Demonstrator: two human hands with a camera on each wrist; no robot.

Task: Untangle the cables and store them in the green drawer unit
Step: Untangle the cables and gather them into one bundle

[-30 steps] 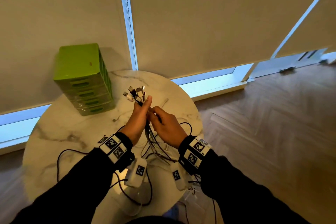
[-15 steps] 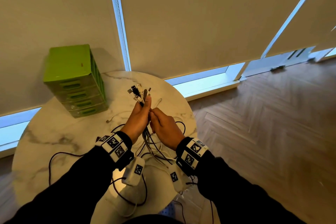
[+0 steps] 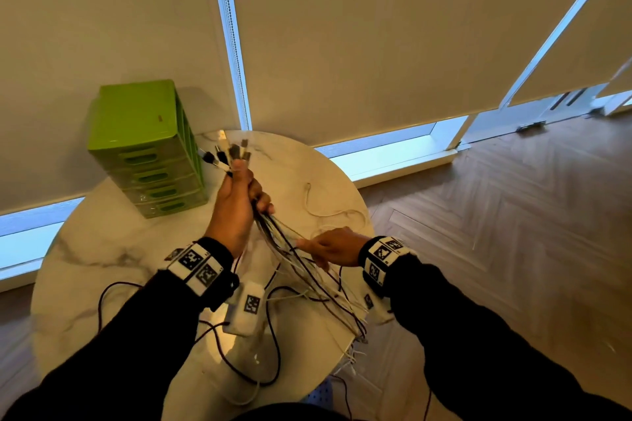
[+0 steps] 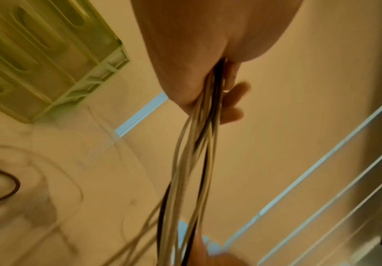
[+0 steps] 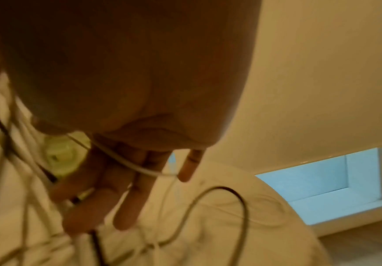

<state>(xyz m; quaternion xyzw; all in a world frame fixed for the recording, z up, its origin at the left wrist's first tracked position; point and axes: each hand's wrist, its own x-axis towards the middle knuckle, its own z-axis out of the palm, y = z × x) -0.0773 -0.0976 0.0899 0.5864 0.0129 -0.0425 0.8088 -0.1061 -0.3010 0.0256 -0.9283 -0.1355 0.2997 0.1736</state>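
My left hand (image 3: pixel 244 188) grips a bundle of black and white cables (image 3: pixel 290 249) just below their plug ends (image 3: pixel 229 152), which fan out above the fist. In the left wrist view the strands (image 4: pixel 196 153) hang down taut from the left hand (image 4: pixel 208 72). Lower on the bundle my right hand (image 3: pixel 321 244) has its fingers stretched out among the strands; in the right wrist view a white cable (image 5: pixel 128 163) lies across those straight fingers (image 5: pixel 126 212). The green drawer unit (image 3: pixel 147 147) stands at the table's back left with all its drawers closed, left of my raised hand.
The round marble table (image 3: pixel 68 249) carries a loose black cable (image 3: pixel 102 301) at the left and a thin white cable (image 3: pixel 328 212) at the right. Cable tails hang over the near right edge (image 3: pixel 355 345). Wooden floor (image 3: pixel 496 215) lies to the right and window blinds stand behind.
My left hand has lifted the bundle higher and further back. The right hand has left the left hand and slid down the cables toward the lower right, drawing them taut.
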